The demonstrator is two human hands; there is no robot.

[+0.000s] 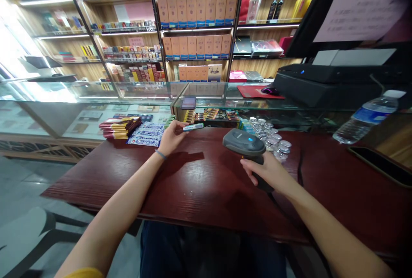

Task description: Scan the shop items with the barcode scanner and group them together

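Note:
My left hand pinches one end of a small flat pack, greenish with a pale label strip, above the dark red table. In my right hand is a dark grey barcode scanner, gripped by its handle, with a blue light lit on top. Its head points left, toward the small pack, with a gap between them. Close to my left hand lie blue-and-white packets and a stack of red-and-yellow packets. Several small clear jars with silvery lids stand behind the scanner.
A plastic water bottle and a dark phone are on the right. A cable runs over the table. Glass display counters border the far side, bearing a mouse and black machine. A grey chair stands lower left.

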